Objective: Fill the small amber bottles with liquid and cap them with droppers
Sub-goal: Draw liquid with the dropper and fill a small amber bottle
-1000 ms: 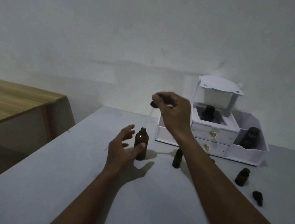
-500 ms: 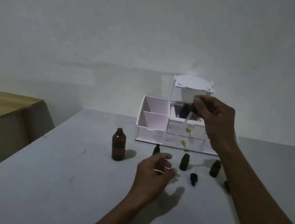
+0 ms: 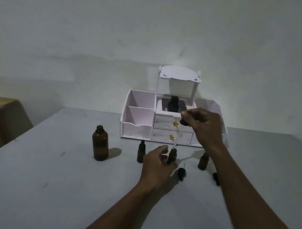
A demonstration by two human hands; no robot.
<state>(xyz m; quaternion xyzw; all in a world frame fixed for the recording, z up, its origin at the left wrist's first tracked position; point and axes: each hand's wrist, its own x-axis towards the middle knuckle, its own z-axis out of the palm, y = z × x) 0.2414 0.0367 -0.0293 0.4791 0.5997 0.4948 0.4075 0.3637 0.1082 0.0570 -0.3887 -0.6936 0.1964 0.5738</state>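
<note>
Dim grey tabletop [image 3: 50,187] runs back to a pale wall, where a white plastic drawer organiser [image 3: 138,129] stands. Just in front of its drawers, the left hand [image 3: 158,166] curls its fingers round a small amber glass bottle [image 3: 171,156], steadying it upright. The right hand [image 3: 205,127] pinches the black bulb of a glass-tube dropper [image 3: 183,122], whose tip meets the bottle's mouth. This looks like the filling step, or possibly capping. Next, the tip must stay centred while the bulb is squeezed gently. A large brown glass bottle [image 3: 100,144] stands uncapped off the organiser's front left corner.
</note>
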